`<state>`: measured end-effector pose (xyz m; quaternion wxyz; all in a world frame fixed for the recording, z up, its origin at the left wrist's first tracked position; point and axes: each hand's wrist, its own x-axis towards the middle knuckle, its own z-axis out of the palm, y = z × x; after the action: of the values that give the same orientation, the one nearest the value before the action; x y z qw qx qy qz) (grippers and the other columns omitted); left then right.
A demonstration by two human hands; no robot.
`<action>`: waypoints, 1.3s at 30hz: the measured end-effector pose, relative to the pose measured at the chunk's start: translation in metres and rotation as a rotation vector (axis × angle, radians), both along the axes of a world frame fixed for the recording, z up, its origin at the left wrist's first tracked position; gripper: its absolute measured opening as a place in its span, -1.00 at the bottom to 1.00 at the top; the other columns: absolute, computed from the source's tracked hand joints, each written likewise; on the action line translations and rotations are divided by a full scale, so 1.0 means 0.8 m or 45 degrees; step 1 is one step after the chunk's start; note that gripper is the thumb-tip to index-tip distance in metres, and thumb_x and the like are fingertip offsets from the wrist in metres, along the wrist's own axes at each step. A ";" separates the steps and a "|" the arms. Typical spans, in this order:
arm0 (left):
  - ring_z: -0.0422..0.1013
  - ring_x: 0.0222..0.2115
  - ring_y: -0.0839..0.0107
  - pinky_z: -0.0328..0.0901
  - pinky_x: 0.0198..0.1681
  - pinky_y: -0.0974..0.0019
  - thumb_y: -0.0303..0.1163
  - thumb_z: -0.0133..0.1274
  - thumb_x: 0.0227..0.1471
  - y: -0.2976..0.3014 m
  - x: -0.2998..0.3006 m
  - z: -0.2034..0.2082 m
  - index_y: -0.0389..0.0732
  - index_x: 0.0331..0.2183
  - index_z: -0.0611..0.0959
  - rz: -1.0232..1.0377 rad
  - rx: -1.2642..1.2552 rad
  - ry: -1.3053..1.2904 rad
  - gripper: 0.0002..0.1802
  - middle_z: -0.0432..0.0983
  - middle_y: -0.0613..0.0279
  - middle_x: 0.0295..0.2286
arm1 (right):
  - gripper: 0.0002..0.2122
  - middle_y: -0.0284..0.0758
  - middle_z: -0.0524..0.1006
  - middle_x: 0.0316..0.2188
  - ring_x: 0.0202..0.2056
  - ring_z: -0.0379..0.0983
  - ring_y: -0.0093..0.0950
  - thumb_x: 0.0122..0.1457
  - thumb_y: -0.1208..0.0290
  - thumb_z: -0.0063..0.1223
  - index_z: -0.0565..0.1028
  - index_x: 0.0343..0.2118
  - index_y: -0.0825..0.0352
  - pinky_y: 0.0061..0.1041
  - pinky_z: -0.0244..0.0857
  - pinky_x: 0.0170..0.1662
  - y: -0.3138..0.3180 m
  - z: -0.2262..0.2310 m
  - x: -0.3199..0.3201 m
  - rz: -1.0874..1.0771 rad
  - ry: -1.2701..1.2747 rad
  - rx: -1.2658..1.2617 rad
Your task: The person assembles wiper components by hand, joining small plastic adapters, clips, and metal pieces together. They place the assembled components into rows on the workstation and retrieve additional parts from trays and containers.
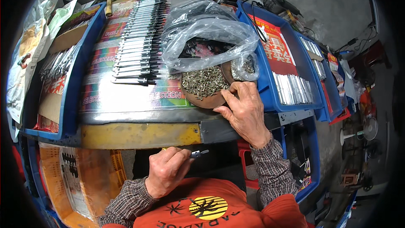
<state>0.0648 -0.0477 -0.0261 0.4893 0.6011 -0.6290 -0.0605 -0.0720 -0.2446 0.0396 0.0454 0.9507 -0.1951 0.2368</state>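
Observation:
My left hand [168, 171] is closed in front of my body, below the table edge. Out of its fist sticks a silver metal rod [197, 154] with a narrow tip, pointing right. The rest of the rod is hidden in the fingers. My right hand [247, 109] rests at the right rim of a round brown dish [206, 102], thumb and forefinger apart, with nothing visible between them. Heaped in the dish are many small brass-coloured metal pins [202, 82]. Just beyond my right hand sits a small clear bag [244, 68] of small metal parts.
Silver rods with dark ends [137, 42] lie in a long row on the table. A large clear plastic bag [206, 29] holds dark parts behind the dish. Blue trays [270, 88] with silver rods flank the right side; another blue tray [69, 101] stands left. An orange crate [95, 185] sits below.

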 end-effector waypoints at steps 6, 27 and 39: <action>0.41 -0.62 0.28 0.29 -0.58 0.28 -0.58 0.26 -0.30 0.000 -0.004 0.000 -0.25 -0.41 0.57 0.000 -0.032 -0.015 -0.72 0.43 0.20 -0.57 | -0.65 -0.30 0.39 -0.30 -0.19 0.29 -0.31 -0.15 0.27 0.29 0.51 -0.32 0.36 -0.32 0.23 -0.17 -0.004 0.004 0.001 0.043 0.016 -0.032; 0.41 -0.61 0.23 0.28 -0.58 0.26 -0.59 0.26 -0.28 0.012 -0.007 0.013 -0.27 -0.42 0.56 0.025 0.063 0.046 -0.74 0.44 0.15 -0.57 | -0.85 -0.29 0.44 -0.54 -0.45 0.35 -0.31 -0.16 0.65 0.20 0.46 -0.49 0.37 -0.37 0.25 -0.35 0.032 0.003 -0.004 0.312 -0.219 0.479; 0.38 -0.64 0.26 0.28 -0.61 0.27 -0.53 0.24 -0.27 0.018 -0.020 0.018 -0.25 -0.43 0.55 0.036 0.014 0.006 -0.75 0.36 0.21 -0.62 | -0.82 -0.28 0.50 -0.45 -0.40 0.43 -0.33 -0.12 0.66 0.20 0.48 -0.41 0.37 -0.42 0.32 -0.33 0.104 -0.022 -0.025 0.448 -0.350 0.949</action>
<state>0.0492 -0.0330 -0.0119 0.4881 0.6126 -0.6189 -0.0584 -0.0919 -0.1610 0.0216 -0.3685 0.8805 -0.1066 0.2786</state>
